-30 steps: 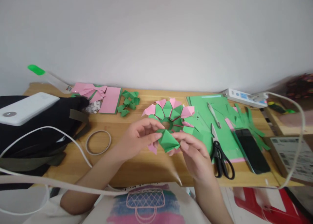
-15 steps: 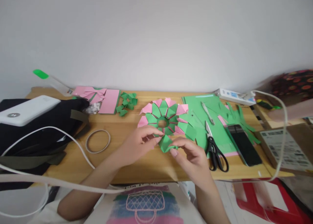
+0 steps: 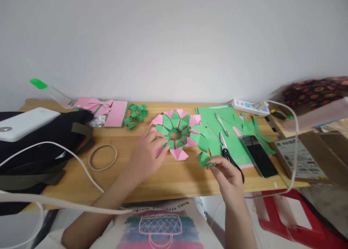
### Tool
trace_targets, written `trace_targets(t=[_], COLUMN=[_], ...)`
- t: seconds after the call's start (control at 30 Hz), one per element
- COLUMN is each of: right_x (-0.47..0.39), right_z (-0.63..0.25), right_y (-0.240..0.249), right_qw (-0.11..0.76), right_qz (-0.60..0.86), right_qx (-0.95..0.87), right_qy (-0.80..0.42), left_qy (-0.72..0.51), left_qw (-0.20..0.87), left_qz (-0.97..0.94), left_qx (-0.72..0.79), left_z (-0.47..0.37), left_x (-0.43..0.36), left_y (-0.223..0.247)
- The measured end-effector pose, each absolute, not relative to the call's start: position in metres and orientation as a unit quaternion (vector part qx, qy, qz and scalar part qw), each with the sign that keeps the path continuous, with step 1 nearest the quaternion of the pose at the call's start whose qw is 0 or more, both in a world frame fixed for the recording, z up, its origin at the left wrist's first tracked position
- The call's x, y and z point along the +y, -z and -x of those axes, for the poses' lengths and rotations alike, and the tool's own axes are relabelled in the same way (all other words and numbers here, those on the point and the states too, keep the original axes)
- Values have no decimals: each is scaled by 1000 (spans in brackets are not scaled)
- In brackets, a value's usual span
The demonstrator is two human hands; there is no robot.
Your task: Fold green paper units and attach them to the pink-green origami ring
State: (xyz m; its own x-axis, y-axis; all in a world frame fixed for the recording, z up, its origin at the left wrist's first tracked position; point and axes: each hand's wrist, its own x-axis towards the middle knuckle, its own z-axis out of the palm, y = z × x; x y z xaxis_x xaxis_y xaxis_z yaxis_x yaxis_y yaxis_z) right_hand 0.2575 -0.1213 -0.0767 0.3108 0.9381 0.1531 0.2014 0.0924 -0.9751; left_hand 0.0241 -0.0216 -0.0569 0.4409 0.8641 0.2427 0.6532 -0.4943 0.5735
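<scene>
A ring of folded pink and green paper pieces (image 3: 182, 123) lies on the wooden table in front of me, with a round hole in its middle. My left hand (image 3: 148, 156) is at the ring's near left side, thumb and fingers closed on its edge and covering part of it. Right of the ring, my right hand (image 3: 227, 173) pinches a single green folded paper piece (image 3: 203, 159), held apart from the ring. Black-handled scissors (image 3: 227, 154) lie just behind my right hand, which partly hides their handles.
Green folded pieces (image 3: 137, 114) and pink paper sheets (image 3: 116, 113) lie at the back left. To the right are green sheets (image 3: 214, 129), a utility knife (image 3: 222, 125), a phone (image 3: 260, 157) and a power strip (image 3: 248, 107). A tape roll (image 3: 116, 156) and white cable (image 3: 81, 161) are left.
My right hand has moved right with the green folded piece, away from the ring. My left hand has shifted left onto the ring's edge. The view has turned slightly right.
</scene>
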Motion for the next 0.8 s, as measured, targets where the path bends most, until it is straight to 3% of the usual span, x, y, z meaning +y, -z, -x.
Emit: trace_targets(t=[0.13,0.37,0.67,0.8], right_x=[-121,-105,-92,-91], right_z=[-263,-265,-277,-279], right_y=[80,91,105,108], right_qw=[626,697,701,657], right_qz=[587,583,592,614], right_qx=[-422,-319,-254,-285], right_qy=[-293,-268,-307,-331], left_qy=[-236,-158,-87,-83], left_qw=[197,209,275,316], left_qz=[-862,-864,-863,-835], left_qx=[403,430,416,442], left_z=[-42,-84,-79,-60], left_x=[-24,-13,4,9], left_y=[57,52,36,28])
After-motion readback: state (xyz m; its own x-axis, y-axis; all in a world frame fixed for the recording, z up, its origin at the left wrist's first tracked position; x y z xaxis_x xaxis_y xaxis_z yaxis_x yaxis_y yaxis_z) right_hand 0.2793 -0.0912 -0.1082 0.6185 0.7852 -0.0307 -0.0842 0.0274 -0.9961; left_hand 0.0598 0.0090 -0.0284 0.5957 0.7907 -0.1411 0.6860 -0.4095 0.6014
